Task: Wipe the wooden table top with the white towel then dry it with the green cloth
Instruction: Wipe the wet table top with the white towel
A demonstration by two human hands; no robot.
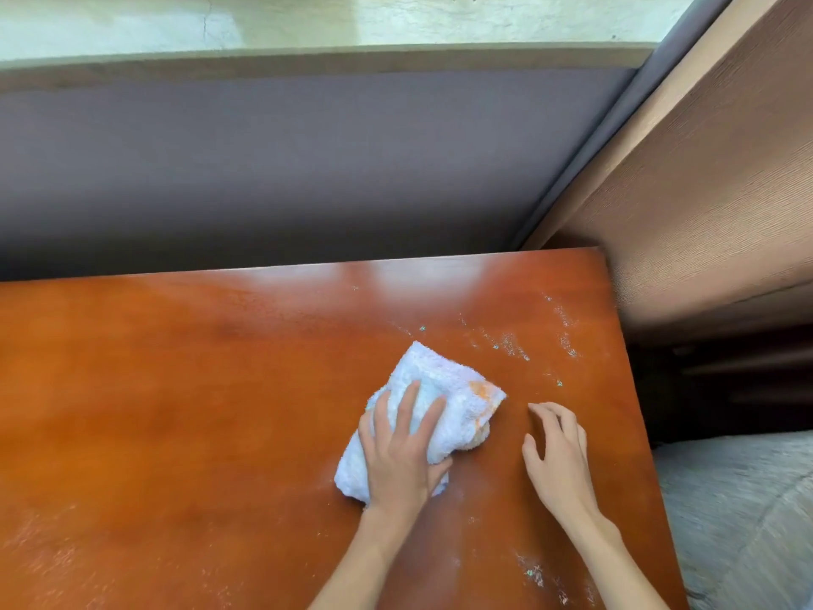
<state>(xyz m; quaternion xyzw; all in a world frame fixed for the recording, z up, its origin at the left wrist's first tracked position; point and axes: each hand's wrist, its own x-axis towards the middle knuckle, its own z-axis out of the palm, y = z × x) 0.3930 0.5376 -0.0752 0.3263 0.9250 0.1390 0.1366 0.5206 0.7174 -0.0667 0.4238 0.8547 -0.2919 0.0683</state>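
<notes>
- A glossy reddish-brown wooden table top (176, 389) is seen from above; its far edge runs along a dull purple-grey wall panel (286, 169), and its right edge slants down toward the near right corner.
- A crumpled white terry towel (444, 389), marked with an orange patch near its right end, is laid on the table top right of the middle, nearer the right edge than the left.
- The left hand (402, 455) is laid flat on the near half of the towel, fingers straight and slightly spread, palm pressed down onto the fabric.
- The right hand (556, 451) is set just beside the towel on its right, apart from it; its fingers are loosely curved, nothing is held, and the fingertips are at or just above the wood, contact not being certain.
- Pale wet specks and streaks (510, 345) are scattered over the wood toward the far right corner, and more (534, 572) lie by the near edge between the forearms.
- A brown wood-grain panel (704, 191) is set against the far right corner.
- A grey fabric surface (748, 499) is seen past the right edge.
</notes>
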